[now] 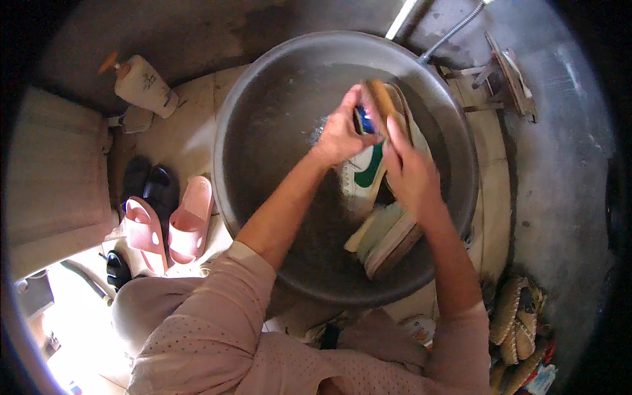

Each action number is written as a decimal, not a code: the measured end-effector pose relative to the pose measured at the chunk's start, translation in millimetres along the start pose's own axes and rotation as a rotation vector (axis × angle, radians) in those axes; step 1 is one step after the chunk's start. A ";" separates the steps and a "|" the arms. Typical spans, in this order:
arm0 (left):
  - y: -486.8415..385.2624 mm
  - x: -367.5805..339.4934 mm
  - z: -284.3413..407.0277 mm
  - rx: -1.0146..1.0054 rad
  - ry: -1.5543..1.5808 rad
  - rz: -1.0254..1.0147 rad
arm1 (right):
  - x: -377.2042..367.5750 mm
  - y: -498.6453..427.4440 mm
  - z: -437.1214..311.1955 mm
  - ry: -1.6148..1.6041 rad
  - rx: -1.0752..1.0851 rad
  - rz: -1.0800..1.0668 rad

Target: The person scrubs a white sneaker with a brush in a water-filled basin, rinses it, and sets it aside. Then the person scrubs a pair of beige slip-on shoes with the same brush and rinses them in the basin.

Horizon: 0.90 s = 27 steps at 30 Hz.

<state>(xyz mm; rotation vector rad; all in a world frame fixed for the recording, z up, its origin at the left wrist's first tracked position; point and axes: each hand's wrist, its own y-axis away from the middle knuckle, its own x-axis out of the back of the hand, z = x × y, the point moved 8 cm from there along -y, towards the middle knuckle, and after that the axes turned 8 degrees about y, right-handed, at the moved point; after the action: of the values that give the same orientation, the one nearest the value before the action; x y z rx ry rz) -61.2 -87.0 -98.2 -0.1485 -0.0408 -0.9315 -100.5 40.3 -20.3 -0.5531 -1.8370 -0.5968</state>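
Over a large grey basin holding water, my left hand grips the upper end of a white sneaker with a green side mark. In my right hand is a wooden-backed scrubbing brush, pressed to or just above that sneaker; its bristles are hidden. A small blue patch shows between my hands; I cannot tell what it belongs to. Another pale shoe lies on its side in the water below my right hand. Behind the brush, a further pale shoe edge shows, partly covered.
Pink slides and black slippers sit left of the basin. A pump bottle stands on the tiles by the wall. A metal hose reaches the basin's far rim. Woven shoes lie at lower right.
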 end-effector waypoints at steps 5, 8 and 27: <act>-7.0 -31.4 15.7 0.019 0.316 -0.125 | 22.2 -33.6 32.2 -0.054 -0.021 0.135; -9.2 -16.7 45.5 -0.088 0.192 -0.147 | 31.4 -12.2 51.7 -0.336 0.092 0.209; 0.3 64.1 45.2 -0.158 -0.329 -0.112 | 44.1 25.5 -27.2 -0.173 0.167 0.030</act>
<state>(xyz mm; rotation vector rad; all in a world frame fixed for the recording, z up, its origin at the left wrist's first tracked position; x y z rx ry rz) -21.4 -131.4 -47.1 -0.4485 -0.2824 -1.0144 -79.1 46.5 33.0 -0.5329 -2.0157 -0.3807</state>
